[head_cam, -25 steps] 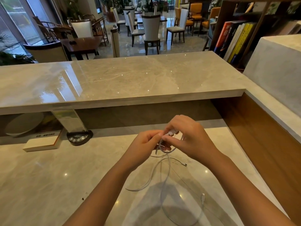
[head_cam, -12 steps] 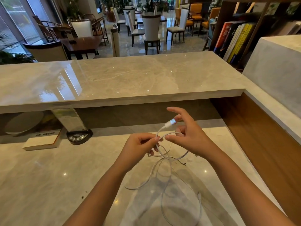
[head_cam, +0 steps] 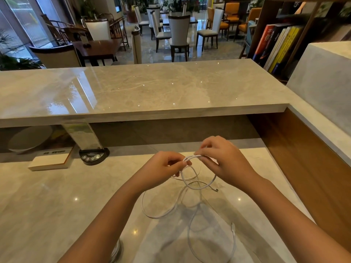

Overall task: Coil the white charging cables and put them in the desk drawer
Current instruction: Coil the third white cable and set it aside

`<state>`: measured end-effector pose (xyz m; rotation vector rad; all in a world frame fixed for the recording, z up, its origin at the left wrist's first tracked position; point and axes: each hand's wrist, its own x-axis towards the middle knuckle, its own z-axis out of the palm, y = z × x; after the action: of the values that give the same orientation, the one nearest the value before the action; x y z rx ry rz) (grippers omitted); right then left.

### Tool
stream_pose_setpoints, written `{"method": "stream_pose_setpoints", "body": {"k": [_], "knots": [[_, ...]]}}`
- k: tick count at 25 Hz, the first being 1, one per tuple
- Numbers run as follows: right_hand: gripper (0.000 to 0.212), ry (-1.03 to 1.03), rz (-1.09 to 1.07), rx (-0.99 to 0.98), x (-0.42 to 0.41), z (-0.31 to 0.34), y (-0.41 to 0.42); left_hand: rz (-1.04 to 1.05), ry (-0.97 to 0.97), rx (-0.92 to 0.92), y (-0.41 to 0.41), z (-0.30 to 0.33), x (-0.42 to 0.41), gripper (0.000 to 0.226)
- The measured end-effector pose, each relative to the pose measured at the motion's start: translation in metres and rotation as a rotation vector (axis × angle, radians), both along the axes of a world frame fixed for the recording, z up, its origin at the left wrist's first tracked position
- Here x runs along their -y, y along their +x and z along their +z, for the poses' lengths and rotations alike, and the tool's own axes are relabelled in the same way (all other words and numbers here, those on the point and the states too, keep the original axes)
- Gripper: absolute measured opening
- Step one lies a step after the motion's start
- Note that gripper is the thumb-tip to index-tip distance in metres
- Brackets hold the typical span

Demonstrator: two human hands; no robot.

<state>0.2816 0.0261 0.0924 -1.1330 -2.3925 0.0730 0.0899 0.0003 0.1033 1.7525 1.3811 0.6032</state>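
A person's two bare forearms reach forward over a pale marble desk (head_cam: 57, 202), seen from a camera on the person's head looking down. The left hand (head_cam: 163, 166) and right hand (head_cam: 222, 158) meet just above the desk, close together, with a white cable (head_cam: 191, 185) strung between them. The left hand's fingers are curled inward and pinch the cable at the fingertips. The right hand's fingers are also bent, with the thumb and forefinger pinching a short arch of cable that runs across to the left hand. Below the hands, one loose loop hangs down, and a small plug (head_cam: 215, 190) at a cable end lies just under the right hand. More cable trails toward the viewer in wide, untidy curves that lie flat on the desk, with a second plug (head_cam: 233, 225) near the lower right. How many separate cables make up the tangle cannot be told. A raised marble counter (head_cam: 152, 88) runs across the scene beyond the hands, shiny with reflections. Under its overhang to the left sit a white box (head_cam: 50, 161) and, just beside it, a dark oval base with small buttons (head_cam: 93, 156) holding a clear upright stand. A wood panel (head_cam: 303, 158) lines the right side of the desk. Behind the counter are dining chairs (head_cam: 179, 33), wooden tables, and, at the right, a shelf of upright books (head_cam: 275, 44).
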Motion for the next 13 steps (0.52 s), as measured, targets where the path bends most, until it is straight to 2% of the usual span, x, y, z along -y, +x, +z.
{"method": "stream_pose_setpoints", "body": {"k": [3, 5, 6, 7, 8, 11, 13], "knots": [[0.016, -0.698, -0.023, -0.36, 0.002, 0.013, 0.002, 0.066, -0.005, 0.206, -0.002, -0.003, 0.002, 0.024], [0.019, -0.98, -0.003, -0.751, 0.004, 0.016, 0.003, 0.142, -0.011, 0.321, 0.001, -0.011, 0.003, 0.026], [0.022, -1.048, 0.011, -0.916, 0.005, 0.014, 0.003, 0.183, -0.014, 0.355, 0.004, -0.015, 0.004, 0.026], [0.023, -1.07, 0.02, -1.005, 0.007, 0.013, 0.002, 0.223, -0.019, 0.379, 0.006, -0.019, 0.005, 0.026], [0.022, -1.042, 0.018, -1.006, 0.009, 0.01, 0.0, 0.259, -0.025, 0.399, 0.009, -0.021, 0.006, 0.026], [0.023, -0.764, -0.082, -0.803, 0.013, 0.003, -0.008, 0.311, -0.06, 0.423, 0.013, -0.021, 0.007, 0.025], [0.012, -0.564, -0.134, -0.718, 0.012, 0.002, -0.01, 0.292, -0.131, 0.458, 0.012, -0.018, 0.007, 0.023]]}}
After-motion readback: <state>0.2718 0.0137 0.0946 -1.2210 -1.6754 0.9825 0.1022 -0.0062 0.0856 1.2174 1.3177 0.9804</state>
